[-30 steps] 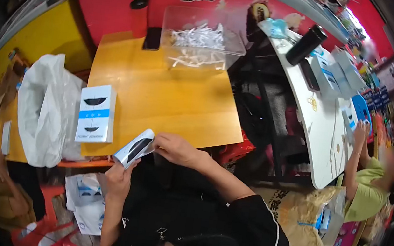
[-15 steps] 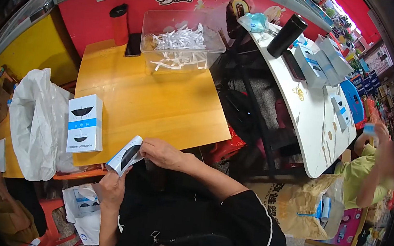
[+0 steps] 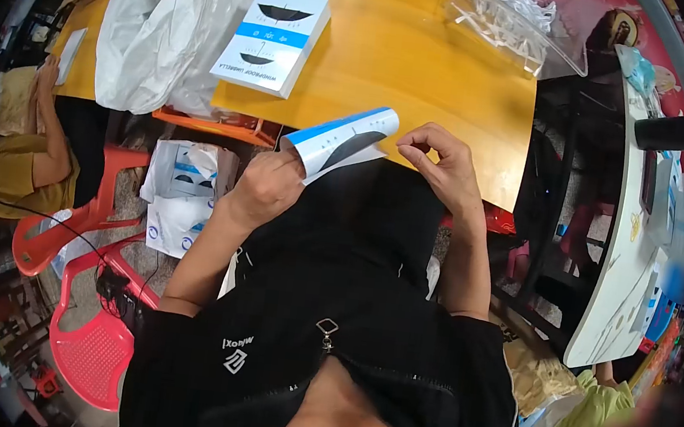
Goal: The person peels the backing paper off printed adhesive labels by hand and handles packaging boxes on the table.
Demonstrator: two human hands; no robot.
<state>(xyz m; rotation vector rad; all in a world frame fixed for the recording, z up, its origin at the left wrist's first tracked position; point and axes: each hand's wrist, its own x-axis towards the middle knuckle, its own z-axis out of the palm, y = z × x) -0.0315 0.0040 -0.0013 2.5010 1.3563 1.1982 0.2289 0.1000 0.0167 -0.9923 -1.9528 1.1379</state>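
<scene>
My left hand (image 3: pixel 266 187) is closed around the lower left end of a curled white and blue umbrella-printed sheet (image 3: pixel 349 140). A loose white flap shows along the sheet's lower side. To the right of it, my right hand (image 3: pixel 445 170) is apart from the sheet, its thumb and forefinger drawn together in a pinch. Whether anything thin sits between those fingertips I cannot make out. Beyond my left hand, a stack of flat sheets (image 3: pixel 270 41) with the same umbrella print and "WINDPROOF UMBRELLA" lettering rests near the front edge of the yellow table (image 3: pixel 411 53).
A clear bin (image 3: pixel 559 48) of white paper strips stands at the table's back right. A white plastic bag (image 3: pixel 165 25) lies left of the stack. Red plastic chairs (image 3: pixel 94 354) stand at left, near a seated person (image 3: pixel 27 165). A marble-patterned table (image 3: pixel 600 319) is at right.
My view has tilted down and turned. My right hand has come away from the sheet to the right, while my left hand still holds it. The sheet is now rolled less tightly.
</scene>
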